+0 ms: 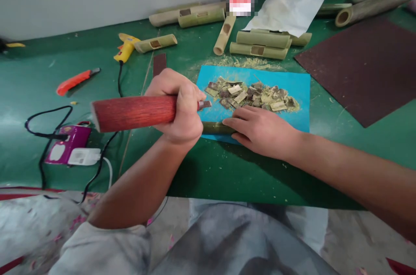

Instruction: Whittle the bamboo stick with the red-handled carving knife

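Observation:
My left hand [183, 101] is closed around the thick red wooden handle of a chisel [136, 112]. The chisel's short metal part [204, 104] shows beyond my fingers, over the left part of a blue sheet [299, 88]. My right hand [260, 127] grips a green bamboo tube [214, 127] lying along the sheet's near edge; much of the tube is hidden under both hands. Just beyond my fingers, a heap of bamboo chips and shavings [240, 95] is spread on the sheet.
Cut bamboo tubes [263, 40], some with rectangular openings, lie at the back under white paper [286, 13]. A dark brown sheet [364, 71] is at right. At left are a yellow hot glue gun [126, 48], an orange utility knife [74, 82] and a purple power strip [69, 143] with cords.

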Tool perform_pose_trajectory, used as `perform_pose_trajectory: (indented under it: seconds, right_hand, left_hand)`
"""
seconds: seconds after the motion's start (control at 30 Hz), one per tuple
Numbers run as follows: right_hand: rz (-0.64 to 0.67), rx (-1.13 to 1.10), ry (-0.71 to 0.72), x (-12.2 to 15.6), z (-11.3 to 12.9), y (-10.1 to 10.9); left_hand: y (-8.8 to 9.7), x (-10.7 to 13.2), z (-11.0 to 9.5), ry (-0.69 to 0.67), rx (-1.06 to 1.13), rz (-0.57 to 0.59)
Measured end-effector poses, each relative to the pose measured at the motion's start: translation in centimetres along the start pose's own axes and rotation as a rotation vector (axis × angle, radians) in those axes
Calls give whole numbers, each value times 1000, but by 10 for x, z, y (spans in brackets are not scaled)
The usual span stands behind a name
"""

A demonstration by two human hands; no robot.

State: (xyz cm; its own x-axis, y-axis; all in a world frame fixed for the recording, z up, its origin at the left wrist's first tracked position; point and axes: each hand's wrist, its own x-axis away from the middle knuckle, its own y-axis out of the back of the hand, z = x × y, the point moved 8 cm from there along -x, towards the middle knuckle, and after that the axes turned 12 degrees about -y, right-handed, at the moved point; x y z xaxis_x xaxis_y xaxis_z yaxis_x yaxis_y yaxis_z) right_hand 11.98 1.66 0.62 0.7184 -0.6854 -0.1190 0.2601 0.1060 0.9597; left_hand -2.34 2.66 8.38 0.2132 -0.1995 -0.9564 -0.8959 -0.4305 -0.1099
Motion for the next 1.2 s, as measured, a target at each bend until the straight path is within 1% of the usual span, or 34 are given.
perform_pose_trajectory:
  seconds: [0.13,0.2,0.27,0.33,0.4,0.47,0.53,0.57,0.6,0.67,0.73,0.8,0.9,1.0,1.07,1.13,1.17,1.2]
  right_hand:
    - [68,66,19,-20,9,-3]
    - [82,84,-19,-30,7,-5]
    - [54,88,-96,-36,-3,-3]
    - [-3,81,-197,-36,-18,3]
    - [-37,67,-274,-31,-33,8]
    - [-82,35,-308,-22,-44,15]
    - [-136,-9,-273,-8,-46,22]
    - [-186,-37,-250,0,-45,27]
    - [-204,-72,-198,9,-41,29]
    - [-204,-118,-90,26,-31,27]
    - [-170,-106,7,40,-20,20]
    - [-162,-77,49,48,-17,16]
    - [-190,4,17,48,-27,14]
    - [-238,110,-95,44,-46,18]
    - [-291,156,-150,45,-51,25]
    - [-359,179,-166,49,-44,33]
    - [-362,181,-141,51,-36,34]
    - [-344,184,-80,53,-25,33]
  left_hand:
    - [0,-1,-4,-43,-43,42]
    - [1,0,-3,-48,-32,46]
    - [1,1,0,-35,7,44]
    - [1,2,3,-13,41,31]
    - [1,3,4,-7,52,19]
    - [1,3,5,0,46,18]
    - [0,2,5,-7,45,16]
    - [0,1,4,-11,48,14]
    - [0,1,3,-15,53,9]
    - [0,1,2,-8,64,9]
    - [0,2,3,27,68,21]
    - [0,4,4,67,68,46]
    - [-1,4,3,72,76,67]
    - [-2,5,4,49,70,66]
    - [-3,7,6,46,50,68]
    - [-3,10,9,38,21,74]
    - [-3,11,10,36,6,80]
    - [-3,13,11,35,-3,93]
